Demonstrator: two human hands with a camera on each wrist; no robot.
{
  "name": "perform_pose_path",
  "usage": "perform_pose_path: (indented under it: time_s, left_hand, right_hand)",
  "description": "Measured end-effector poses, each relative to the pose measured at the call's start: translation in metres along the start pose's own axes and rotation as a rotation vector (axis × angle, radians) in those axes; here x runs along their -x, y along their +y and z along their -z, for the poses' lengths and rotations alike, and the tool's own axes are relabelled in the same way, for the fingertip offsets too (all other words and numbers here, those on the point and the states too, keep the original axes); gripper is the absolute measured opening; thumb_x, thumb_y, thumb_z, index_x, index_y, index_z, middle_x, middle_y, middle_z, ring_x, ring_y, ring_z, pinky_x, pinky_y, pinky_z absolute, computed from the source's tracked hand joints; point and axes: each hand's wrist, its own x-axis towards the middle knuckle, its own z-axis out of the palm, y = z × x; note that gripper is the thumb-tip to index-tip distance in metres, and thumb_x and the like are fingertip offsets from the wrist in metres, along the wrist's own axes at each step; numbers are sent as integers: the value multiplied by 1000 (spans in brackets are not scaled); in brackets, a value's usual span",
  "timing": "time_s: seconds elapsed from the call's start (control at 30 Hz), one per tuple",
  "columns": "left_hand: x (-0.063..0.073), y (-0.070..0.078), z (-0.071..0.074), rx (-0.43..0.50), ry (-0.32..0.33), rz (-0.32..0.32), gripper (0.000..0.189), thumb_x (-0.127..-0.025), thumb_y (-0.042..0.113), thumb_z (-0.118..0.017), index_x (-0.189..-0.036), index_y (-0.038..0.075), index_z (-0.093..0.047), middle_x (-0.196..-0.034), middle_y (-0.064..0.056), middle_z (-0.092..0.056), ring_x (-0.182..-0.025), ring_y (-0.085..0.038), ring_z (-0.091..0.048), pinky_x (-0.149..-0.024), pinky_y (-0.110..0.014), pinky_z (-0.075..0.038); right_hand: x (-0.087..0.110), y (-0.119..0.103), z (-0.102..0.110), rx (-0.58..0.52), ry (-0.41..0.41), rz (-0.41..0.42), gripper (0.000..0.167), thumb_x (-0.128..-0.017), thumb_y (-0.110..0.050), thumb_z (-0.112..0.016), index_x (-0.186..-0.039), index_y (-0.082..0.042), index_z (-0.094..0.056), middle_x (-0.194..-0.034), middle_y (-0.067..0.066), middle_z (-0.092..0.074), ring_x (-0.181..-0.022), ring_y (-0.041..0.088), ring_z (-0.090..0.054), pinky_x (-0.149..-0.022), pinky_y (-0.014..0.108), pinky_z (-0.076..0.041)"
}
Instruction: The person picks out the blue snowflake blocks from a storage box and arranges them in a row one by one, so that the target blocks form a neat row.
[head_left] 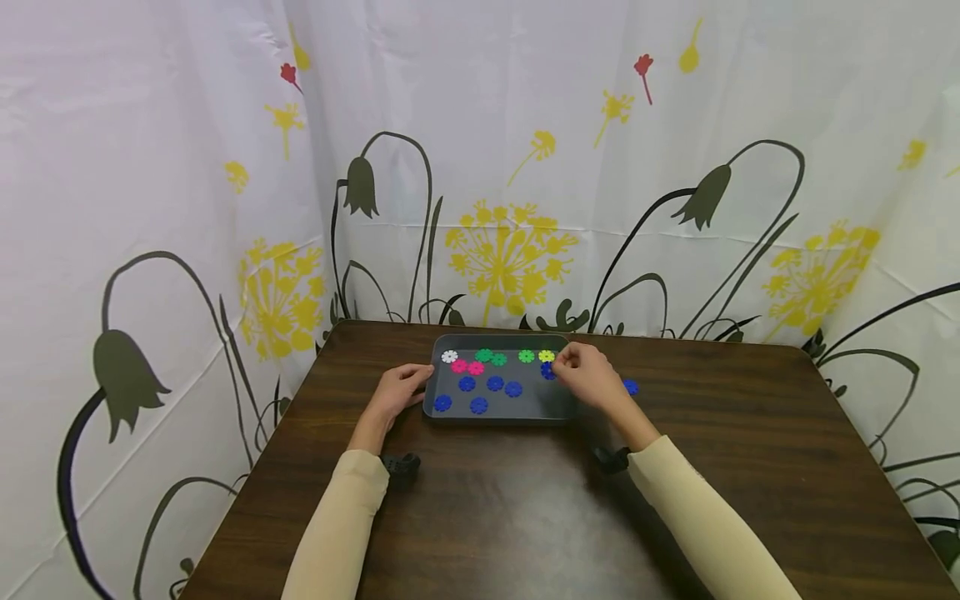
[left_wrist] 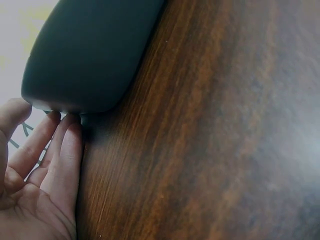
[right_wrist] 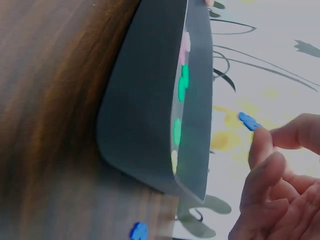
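Note:
A grey tray (head_left: 525,413) on the table holds several flower-shaped, notched discs: a white disc (head_left: 449,357), pink discs (head_left: 476,367), green discs (head_left: 527,356), a yellow disc (head_left: 546,356) and blue discs (head_left: 495,383). My left hand (head_left: 394,392) is at the tray's left end. In the left wrist view, its fairly straight fingers (left_wrist: 70,145) touch the tray's outer wall (left_wrist: 90,60). Over the tray's right side, my right hand (head_left: 588,375) pinches a blue disc (right_wrist: 249,121) between thumb and finger, seen raised above the rim in the right wrist view.
Another blue disc (head_left: 631,387) lies on the dark wooden table (head_left: 495,508), right of the tray, partly behind the right hand in the head view. A white curtain (head_left: 480,167) with printed flowers hangs behind the table's far edge and at both sides.

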Motion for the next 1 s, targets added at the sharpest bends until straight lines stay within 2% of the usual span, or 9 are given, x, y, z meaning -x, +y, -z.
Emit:
perform_pose_path:
  time_s: [0.13,0.3,0.47,0.6,0.73,0.83,1.0]
  left_hand:
    - [0,-3,2,6,5,10,51,-109,38,-65,-146,2,-63,-158,-19,-54,-146,-32,-53,-116,-43,-54]
    - [-1,-3,4,-4,-4,-1,54,-109,41,-65,-147,2,-63,-159,-19,-53,-148,-32,-52,-117,-44,-53]
    - [-2,-2,2,-4,-8,-10,52,-110,38,-63,-147,1,-62,-159,-19,-54,-148,-33,-52,-118,-45,-53]
    - [-3,-1,0,-8,-10,-8,51,-111,37,-62,-148,1,-62,-160,-20,-53,-149,-33,-51,-118,-45,-53]
    - [-3,-1,1,-6,-6,-2,51,-110,38,-63,-147,2,-63,-160,-19,-53,-148,-33,-51,-117,-44,-54]
    - [-5,-1,2,-3,-9,3,53,-110,39,-64,-147,2,-62,-159,-19,-53,-148,-33,-51,-117,-45,-53]
    - [-5,-2,2,-5,-11,12,56,-109,42,-66,-147,2,-62,-160,-19,-53,-148,-33,-51,-118,-45,-53]
  right_hand:
    - [8,11,7,-100,54,35,18,-106,-22,-62,-103,-6,-68,-83,14,-74,-72,23,-64,-64,31,-49]
    - [11,23,22,-189,119,30,21,-107,-21,-63,-104,-1,-68,-83,20,-75,-71,22,-67,-61,27,-50]
    - [13,35,39,-258,158,-15,26,-108,-24,-62,-109,1,-69,-80,12,-73,-64,15,-61,-55,26,-49]
    - [15,44,50,-263,196,-39,26,-107,-23,-62,-110,2,-70,-77,7,-72,-58,11,-55,-54,26,-49]
    - [17,54,58,-266,210,-64,28,-108,-23,-62,-112,3,-70,-80,12,-74,-56,10,-54,-53,26,-49]
    - [19,60,65,-268,216,-87,30,-108,-24,-62,-113,5,-70,-80,10,-74,-56,10,-55,-55,26,-51]
    - [24,71,76,-263,221,-131,32,-108,-25,-60,-112,6,-70,-75,-4,-69,-59,9,-55,-58,27,-52]
